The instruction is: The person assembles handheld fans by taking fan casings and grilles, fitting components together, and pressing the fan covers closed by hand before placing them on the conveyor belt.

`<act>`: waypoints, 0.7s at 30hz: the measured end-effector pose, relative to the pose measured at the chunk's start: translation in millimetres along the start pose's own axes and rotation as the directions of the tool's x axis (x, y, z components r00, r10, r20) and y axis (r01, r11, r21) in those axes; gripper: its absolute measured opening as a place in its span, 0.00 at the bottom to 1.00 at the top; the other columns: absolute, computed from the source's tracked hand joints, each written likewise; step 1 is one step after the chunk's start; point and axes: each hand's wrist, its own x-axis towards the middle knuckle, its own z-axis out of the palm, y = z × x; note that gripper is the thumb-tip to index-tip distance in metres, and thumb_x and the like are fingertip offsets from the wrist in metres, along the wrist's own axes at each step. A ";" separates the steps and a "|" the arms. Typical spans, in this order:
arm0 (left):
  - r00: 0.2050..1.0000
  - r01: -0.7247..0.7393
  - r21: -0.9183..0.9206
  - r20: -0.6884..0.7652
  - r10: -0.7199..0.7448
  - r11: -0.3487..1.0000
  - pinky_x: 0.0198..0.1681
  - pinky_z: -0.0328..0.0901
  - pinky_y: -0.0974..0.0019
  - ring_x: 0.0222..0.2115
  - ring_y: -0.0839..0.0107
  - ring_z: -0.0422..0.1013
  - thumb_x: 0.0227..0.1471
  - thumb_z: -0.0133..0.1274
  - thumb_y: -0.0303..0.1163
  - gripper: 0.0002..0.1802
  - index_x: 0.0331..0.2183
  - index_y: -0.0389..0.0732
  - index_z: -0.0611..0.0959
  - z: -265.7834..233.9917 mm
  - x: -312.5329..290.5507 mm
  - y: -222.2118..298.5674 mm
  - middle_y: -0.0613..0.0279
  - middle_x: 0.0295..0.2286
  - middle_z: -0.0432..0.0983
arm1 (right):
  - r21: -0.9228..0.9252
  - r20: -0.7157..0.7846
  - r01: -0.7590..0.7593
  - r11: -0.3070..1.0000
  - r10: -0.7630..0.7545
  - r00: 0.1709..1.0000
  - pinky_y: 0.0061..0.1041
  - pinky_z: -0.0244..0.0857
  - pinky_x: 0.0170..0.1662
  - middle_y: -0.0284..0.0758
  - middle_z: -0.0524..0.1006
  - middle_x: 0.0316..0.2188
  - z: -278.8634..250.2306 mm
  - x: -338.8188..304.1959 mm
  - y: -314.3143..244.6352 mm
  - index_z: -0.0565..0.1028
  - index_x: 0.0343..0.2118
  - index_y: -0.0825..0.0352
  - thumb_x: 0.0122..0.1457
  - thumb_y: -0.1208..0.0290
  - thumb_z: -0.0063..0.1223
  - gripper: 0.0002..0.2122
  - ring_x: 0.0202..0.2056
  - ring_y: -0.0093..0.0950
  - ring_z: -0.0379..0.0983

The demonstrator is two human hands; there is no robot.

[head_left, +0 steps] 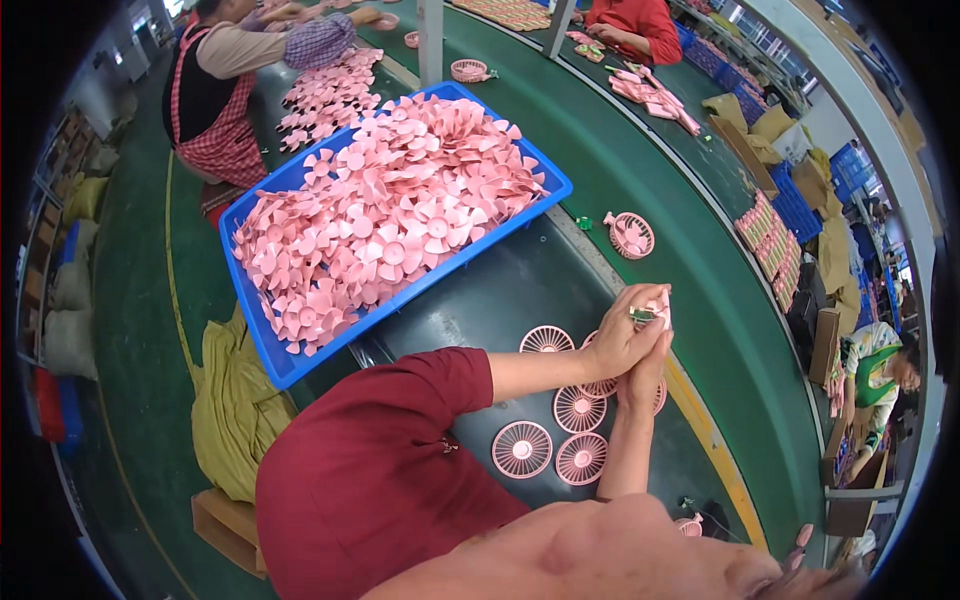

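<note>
My two hands meet over the edge of the dark worktable beside the green belt. Fingers of my left hand (622, 328) are closed round a small pink plastic part (663, 307) with a green circuit board at its side. My right hand (648, 370) presses against the same part from below, its fingers mostly hidden. Under my wrists lie several round pink fan grilles (521, 449), some partly covered by my forearms. A pink fan housing with blades inside (631, 236) rests on the belt beyond my hands.
A blue crate (562, 190) heaped with pink fan blades (400, 215) stands left of my hands. The green conveyor belt (740, 330) curves past on the right. A metal post (430, 45) rises behind the crate. Co-workers sit at the far left, far side and right.
</note>
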 end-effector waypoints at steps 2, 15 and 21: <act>1.000 0.013 -0.022 0.024 -0.012 1.000 0.56 0.59 0.55 0.51 0.50 0.65 0.57 0.48 0.31 0.22 0.51 0.31 0.70 4.4 2.1 -2.6 0.45 0.49 0.70 | -0.033 0.029 0.033 0.999 -0.032 0.999 0.31 0.59 0.60 0.37 0.64 0.58 -8.0 3.2 -1.8 0.55 0.64 0.62 0.70 0.50 0.26 0.26 0.58 0.30 0.63; 0.874 0.065 0.555 0.370 -0.316 0.829 0.46 0.66 0.50 0.41 0.47 0.72 0.54 0.52 0.43 0.21 0.39 0.33 0.80 -28.3 76.0 -110.8 0.41 0.38 0.76 | -0.960 -0.011 -0.210 -0.183 -0.727 0.686 0.38 0.61 0.57 0.53 0.70 0.51 -130.0 26.3 -61.2 0.72 0.51 0.68 0.54 0.61 0.60 0.24 0.53 0.47 0.68; 0.898 0.044 0.759 0.256 -0.359 0.650 0.41 0.69 0.48 0.39 0.43 0.74 0.50 0.57 0.42 0.23 0.38 0.33 0.72 -27.1 113.9 -156.4 0.38 0.36 0.76 | -0.900 0.312 0.362 0.242 -0.220 0.924 0.40 0.59 0.58 0.46 0.73 0.51 -58.9 -0.8 -43.7 0.74 0.51 0.65 0.48 0.62 0.64 0.26 0.54 0.42 0.67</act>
